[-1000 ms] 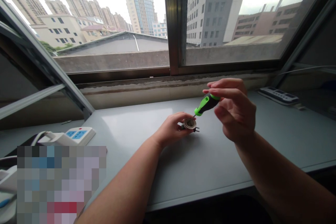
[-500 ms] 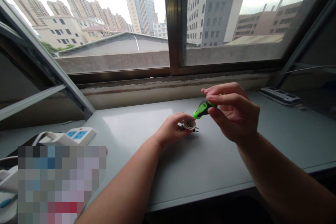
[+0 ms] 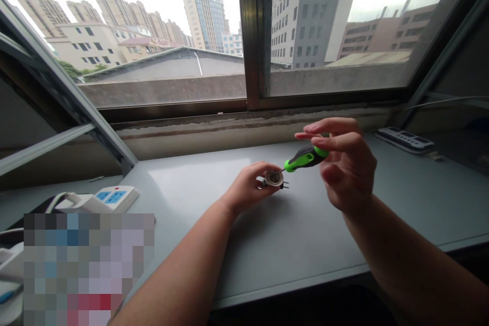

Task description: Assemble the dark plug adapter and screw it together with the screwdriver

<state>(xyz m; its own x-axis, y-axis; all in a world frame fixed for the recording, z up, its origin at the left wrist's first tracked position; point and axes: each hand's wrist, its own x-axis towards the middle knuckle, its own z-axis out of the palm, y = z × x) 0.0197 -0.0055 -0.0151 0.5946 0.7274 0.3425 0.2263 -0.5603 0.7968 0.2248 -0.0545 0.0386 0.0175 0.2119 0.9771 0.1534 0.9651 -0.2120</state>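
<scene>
My left hand (image 3: 252,186) is closed around a small round socket with a pale rim (image 3: 274,179), just above the table. Its open mouth faces up toward me, and two metal prongs stick out on the right. A green and black screwdriver (image 3: 305,157) slants down to the left, its thin shaft reaching into the socket's mouth. What the tip touches inside is hidden. At the handle's end, my right hand (image 3: 346,165) steadies the screwdriver with its fingers, the thumb drawn off the grip.
The grey-white table (image 3: 305,244) runs below a window. On the left lie a power strip with blue outlets (image 3: 116,196), white plugs and a blurred-out patch. Another power strip (image 3: 404,140) rests at the back right. A metal frame post (image 3: 76,86) rises on the left.
The screwdriver handle has tipped lower and swung right. My right thumb has come away from the grip and the fingers have shifted. My left hand and the socket are almost unmoved.
</scene>
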